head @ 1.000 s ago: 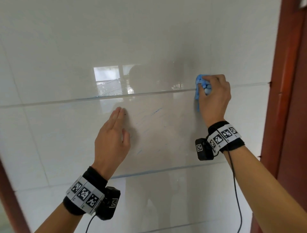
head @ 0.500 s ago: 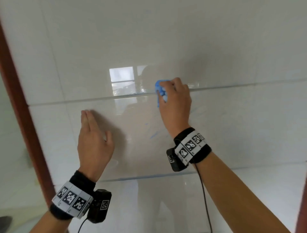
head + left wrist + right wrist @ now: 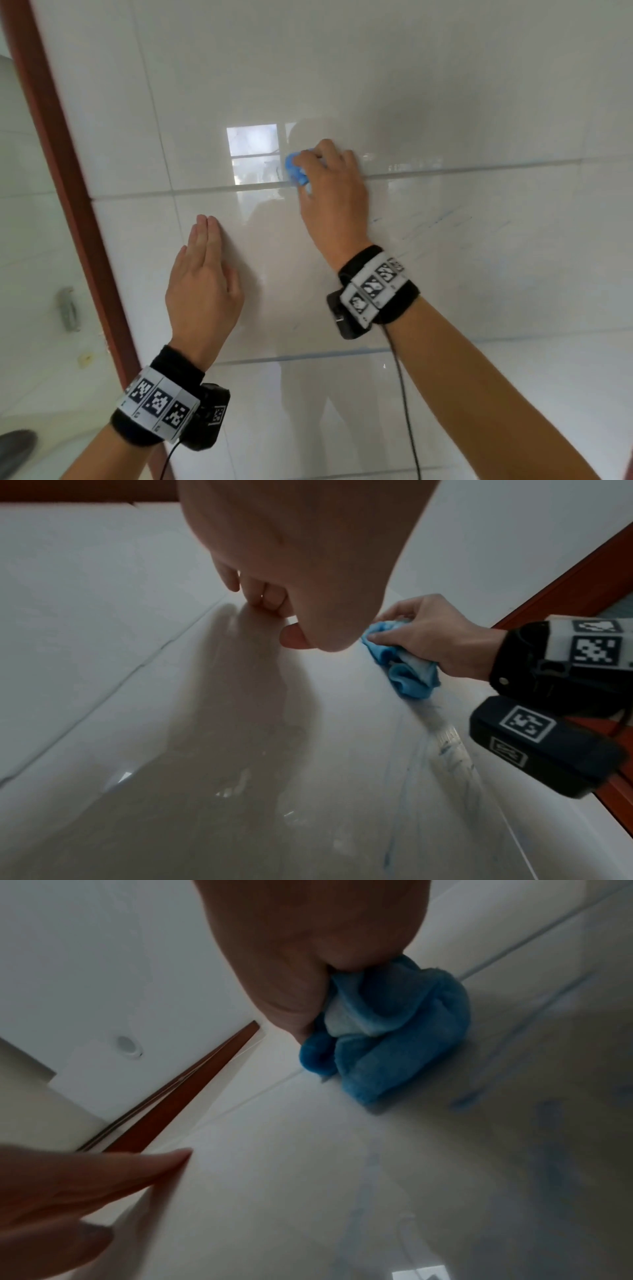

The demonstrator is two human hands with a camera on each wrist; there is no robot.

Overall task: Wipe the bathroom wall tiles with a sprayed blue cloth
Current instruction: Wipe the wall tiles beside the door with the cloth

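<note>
**A:** Head view first: where is the blue cloth (image 3: 297, 170) sitting?

**B:** It is lying bunched against the wall tiles (image 3: 445, 102), right on the horizontal grout line (image 3: 479, 167), just right of the window reflection (image 3: 252, 153). The right hand (image 3: 334, 195) is curling over it from below and to the right, so the cloth is poking out at the upper left of the knuckles.

**A:** And the grip?

**B:** Fingers and thumb are closing round the wad; the right wrist view is showing the cloth (image 3: 387, 1042) squeezed under the thumb, its lower folds touching the tile. Nothing is loose or trailing.

**A:** Which way is the work lying from there?

**B:** I am judging sideways. The grout line is running left to right, and faint blue streaks (image 3: 435, 219) are showing on the tile to the right of the hand and a little lower. Left of the cloth the tile is running on towards the red-brown door frame (image 3: 68, 192), with room before it.

**A:** So which hand is nearer?

**B:** The right, plainly, since it is holding the cloth. The left hand (image 3: 202, 287) is lying lower and to the left, apart from the cloth.

**A:** Its pose?

**B:** Flat, fingers straight and together, pointing up, gripping nothing. It appears to be bracing on the tile; the left wrist view is showing the fingertips (image 3: 270, 607) meeting the glossy surface.

**A:** The right arm?

**B:** Forearm is rising from the lower right, wrist bending inward, palm facing the wall.
</note>
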